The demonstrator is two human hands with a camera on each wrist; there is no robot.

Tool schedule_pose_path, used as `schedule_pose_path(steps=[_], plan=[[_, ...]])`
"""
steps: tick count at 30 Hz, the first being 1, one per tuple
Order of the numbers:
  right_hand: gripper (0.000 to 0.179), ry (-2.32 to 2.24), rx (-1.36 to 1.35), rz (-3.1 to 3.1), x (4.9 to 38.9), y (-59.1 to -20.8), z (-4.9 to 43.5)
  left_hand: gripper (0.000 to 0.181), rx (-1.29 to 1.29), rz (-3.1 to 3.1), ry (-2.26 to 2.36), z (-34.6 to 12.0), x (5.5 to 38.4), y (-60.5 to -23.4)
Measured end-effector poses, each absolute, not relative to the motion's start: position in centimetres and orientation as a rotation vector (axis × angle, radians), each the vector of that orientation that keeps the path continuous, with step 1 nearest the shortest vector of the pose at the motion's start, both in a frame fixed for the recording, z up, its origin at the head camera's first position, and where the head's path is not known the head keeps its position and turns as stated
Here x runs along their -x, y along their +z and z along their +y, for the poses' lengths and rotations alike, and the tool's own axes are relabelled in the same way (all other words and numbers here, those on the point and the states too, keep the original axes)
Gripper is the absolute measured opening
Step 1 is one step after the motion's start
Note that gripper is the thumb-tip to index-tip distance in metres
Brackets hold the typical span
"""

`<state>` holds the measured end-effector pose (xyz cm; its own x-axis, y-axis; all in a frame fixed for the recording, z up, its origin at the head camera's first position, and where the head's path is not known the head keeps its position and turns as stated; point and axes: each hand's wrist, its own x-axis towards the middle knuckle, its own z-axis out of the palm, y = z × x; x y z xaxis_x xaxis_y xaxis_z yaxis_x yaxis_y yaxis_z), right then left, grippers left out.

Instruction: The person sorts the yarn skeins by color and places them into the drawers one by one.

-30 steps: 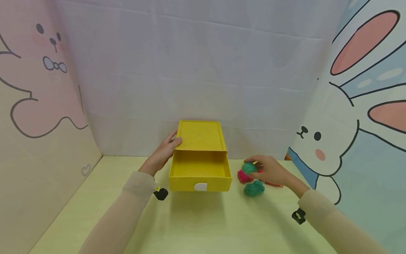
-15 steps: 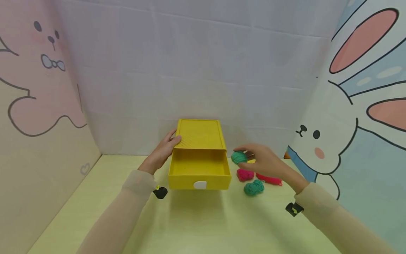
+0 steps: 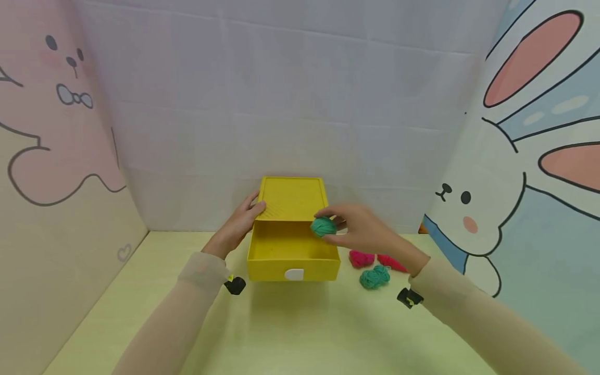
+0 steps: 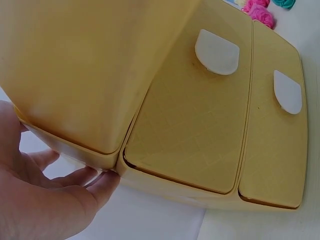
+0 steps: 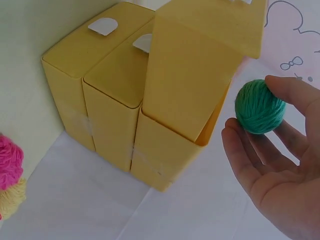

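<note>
A ball of green yarn (image 3: 323,227) is pinched between the thumb and fingers of my right hand (image 3: 363,229). It hovers over the right part of the pulled-out top drawer (image 3: 314,270) of a yellow drawer cabinet (image 3: 292,198). My left hand (image 3: 236,226) rests against the cabinet's left side, its thumb at the top edge. In the left wrist view, the fingers (image 4: 102,187) touch the cabinet's side wall. Two lower drawers with white tabs (image 4: 217,52) are closed there. The visible part of the top drawer holds nothing; its right back corner is hidden.
Right of the cabinet lie a pink yarn ball (image 3: 361,259), a loose green yarn bundle (image 3: 375,277) and a red item (image 3: 391,263). Pale yellow yarn (image 5: 12,199) shows in the right wrist view. A white wall (image 3: 290,120) stands behind, with printed side panels.
My right hand has carried the green yarn ball up and left from the pile to above the open drawer. The left hand stays on the cabinet.
</note>
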<state>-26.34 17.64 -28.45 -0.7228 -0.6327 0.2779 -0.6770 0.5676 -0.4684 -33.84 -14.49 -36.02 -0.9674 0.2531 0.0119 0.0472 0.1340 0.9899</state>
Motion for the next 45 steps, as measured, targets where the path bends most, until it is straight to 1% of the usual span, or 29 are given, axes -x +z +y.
schedule_pose_path(steps=[6, 13, 21, 27, 37, 45], plan=[[0.04, 0.786, -1.209, -2.697, 26.8, -28.8, 15.8, 0.068, -0.313, 2.237, 1.945, -14.4, 33.8, -36.0], [0.041, 0.654, -1.252, -2.704, 27.5, -29.5, 13.5, 0.069, -0.304, 2.243, 1.95, -14.4, 33.8, -36.0], [0.038, 0.761, -1.297, -2.732, 27.8, -30.5, 11.0, 0.068, -0.298, 2.234, 1.953, -14.6, 33.8, -36.1], [0.039, 0.78, -1.321, -2.743, 28.1, -31.4, 10.0, 0.067, -0.306, 2.234, 1.949, -14.6, 33.8, -36.2], [0.04, 0.754, -1.28, -2.791, 28.3, -31.6, 8.7, 0.069, -0.344, 2.245, 1.936, -14.6, 33.5, -35.4], [0.041, 0.724, -1.327, -2.815, 29.1, -32.1, 7.8, 0.067, -0.343, 2.226, 1.958, -14.7, 33.6, -35.9]])
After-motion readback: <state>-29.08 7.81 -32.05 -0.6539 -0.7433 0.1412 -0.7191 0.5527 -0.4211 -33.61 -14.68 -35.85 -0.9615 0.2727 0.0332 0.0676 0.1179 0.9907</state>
